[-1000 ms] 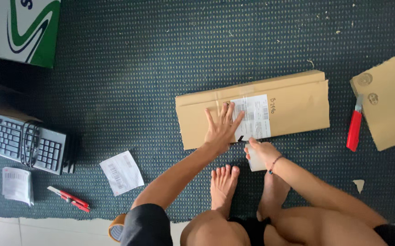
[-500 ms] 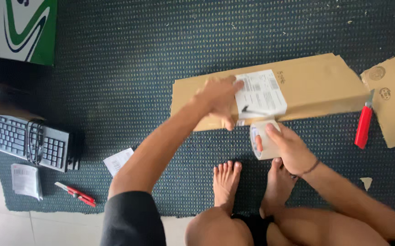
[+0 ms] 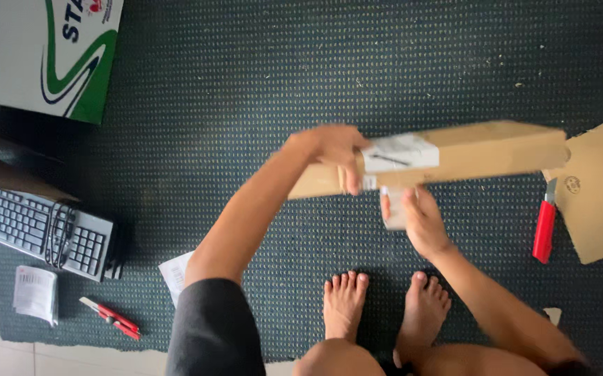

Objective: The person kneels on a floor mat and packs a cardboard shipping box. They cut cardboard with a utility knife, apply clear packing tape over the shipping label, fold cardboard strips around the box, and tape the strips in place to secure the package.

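Left hand (image 3: 333, 147) grips long cardboard box's (image 3: 482, 153) near end, lifted off carpet (image 3: 246, 83); right hand (image 3: 420, 223) below box pinches small white item (image 3: 393, 209). Loose one-hand grip: box may tip, esp. far end.

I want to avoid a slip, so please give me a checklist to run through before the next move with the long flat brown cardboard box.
1. Left hand grips the long flat brown cardboard box near its white label: ok.
2. Box lifted at one edge: it looks tilted, but motion blur hides how far: cannot tell.
3. Right hand holds the small white tape dispenser just below the box: ok.
4. Red utility knife lies on the dark carpet, away from both hands: ok.
5. Bare feet out from under the box: ok.
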Demonstrator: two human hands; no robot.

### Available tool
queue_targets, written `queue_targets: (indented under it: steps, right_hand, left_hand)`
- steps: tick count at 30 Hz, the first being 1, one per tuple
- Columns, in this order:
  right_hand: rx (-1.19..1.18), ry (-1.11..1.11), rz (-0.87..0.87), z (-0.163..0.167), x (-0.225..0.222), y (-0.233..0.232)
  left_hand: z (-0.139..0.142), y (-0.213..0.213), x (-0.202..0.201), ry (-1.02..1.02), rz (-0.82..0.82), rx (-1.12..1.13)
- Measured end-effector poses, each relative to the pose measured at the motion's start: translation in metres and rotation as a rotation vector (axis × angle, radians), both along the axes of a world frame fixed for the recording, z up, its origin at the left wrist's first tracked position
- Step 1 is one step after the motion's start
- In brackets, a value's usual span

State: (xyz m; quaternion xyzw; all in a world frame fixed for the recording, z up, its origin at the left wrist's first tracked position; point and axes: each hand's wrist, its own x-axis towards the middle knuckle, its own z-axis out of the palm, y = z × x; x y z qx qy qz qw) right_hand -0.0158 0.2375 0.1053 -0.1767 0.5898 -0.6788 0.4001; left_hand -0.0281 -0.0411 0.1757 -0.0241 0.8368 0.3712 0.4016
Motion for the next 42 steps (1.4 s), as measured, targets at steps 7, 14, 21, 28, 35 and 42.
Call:
queue_targets:
  steps: [7, 14, 21, 28, 35, 42]
  right_hand:
    - [0.353, -0.293, 0.039, 0.056, 0.014, 0.050]
    - [0.239, -0.048, -0.005, -0.018, -0.040, -0.029]
    - [0.200, -0.027, 0.035, -0.059, -0.062, -0.058]
    - [0.313, 0.129, 0.102, 0.010, -0.048, -0.024]
    - [0.412, -0.165, 0.066, 0.061, 0.006, 0.050]
    - [0.345, -0.221, 0.064, 0.033, 0.015, 0.062]
  left_hand:
    - [-0.090, 0.049, 0.048, -0.116, 0.089, 0.499]
    - [-0.118, 0.026, 0.034, 0.075, 0.180, -0.248]
    - [-0.102, 0.152, 0.117, 0.376, 0.163, -0.645]
    - [-0.100, 0.150, 0.110, 0.367, 0.135, -0.641]
    - [-0.069, 0.094, 0.065, 0.183, 0.140, -0.373]
    - [-0.038, 0.053, 0.035, 0.007, 0.119, -0.178]
